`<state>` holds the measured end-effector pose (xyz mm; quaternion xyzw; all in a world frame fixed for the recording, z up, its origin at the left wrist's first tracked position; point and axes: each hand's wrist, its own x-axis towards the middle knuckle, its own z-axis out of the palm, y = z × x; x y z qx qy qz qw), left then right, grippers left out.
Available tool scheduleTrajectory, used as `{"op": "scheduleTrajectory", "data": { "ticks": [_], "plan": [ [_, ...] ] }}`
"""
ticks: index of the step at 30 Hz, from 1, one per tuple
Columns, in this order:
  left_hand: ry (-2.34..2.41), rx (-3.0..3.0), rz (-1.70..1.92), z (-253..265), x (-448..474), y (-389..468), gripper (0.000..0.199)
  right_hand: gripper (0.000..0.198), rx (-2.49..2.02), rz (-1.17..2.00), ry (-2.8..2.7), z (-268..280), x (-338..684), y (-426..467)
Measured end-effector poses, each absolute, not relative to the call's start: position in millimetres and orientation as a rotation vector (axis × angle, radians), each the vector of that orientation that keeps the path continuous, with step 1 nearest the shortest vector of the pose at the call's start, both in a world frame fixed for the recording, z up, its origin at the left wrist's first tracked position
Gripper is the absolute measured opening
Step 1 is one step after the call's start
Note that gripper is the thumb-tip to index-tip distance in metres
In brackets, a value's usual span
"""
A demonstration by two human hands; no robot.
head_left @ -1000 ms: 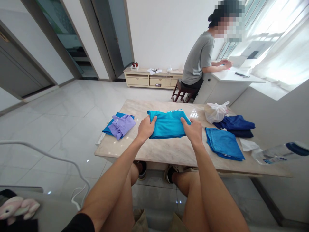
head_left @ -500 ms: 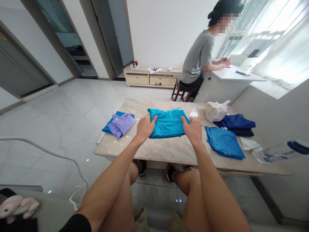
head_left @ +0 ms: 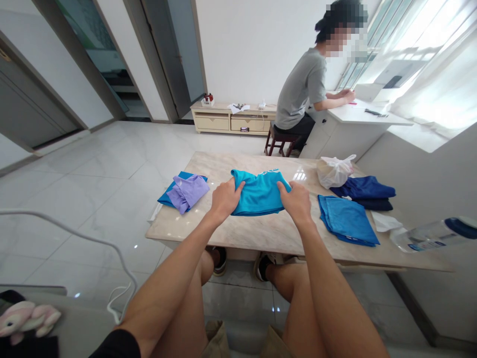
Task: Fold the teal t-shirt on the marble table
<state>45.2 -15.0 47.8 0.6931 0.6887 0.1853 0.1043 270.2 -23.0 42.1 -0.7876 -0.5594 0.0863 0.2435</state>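
Both hands have slid closer together, bunching the teal shirt [head_left: 258,194] narrower on the desk [head_left: 268,231]. Left hand [head_left: 224,198] and right hand [head_left: 296,201] each grip an edge, purple cloth [head_left: 187,191] off to the left.

Both arms reach forward, left hand [head_left: 223,199] and right hand [head_left: 297,201] gripping (fingers curled).

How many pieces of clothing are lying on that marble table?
5 can be made out: a turquoise shirt under both hands, a purple garment on a blue one at left, a blue folded piece and a navy one at right. Stacks may hide more.
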Motion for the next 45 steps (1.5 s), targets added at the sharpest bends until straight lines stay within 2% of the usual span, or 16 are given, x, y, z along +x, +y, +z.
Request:
{"op": "scheduleTrajectory", "data": {
  "ticks": [45],
  "plan": [
    [1.999,2.086,0.448,46.8,44.1,-15.8,0.048,0.052,-2.320,0.355,-1.700,41.5,274.6,-26.0]
  ]
}}
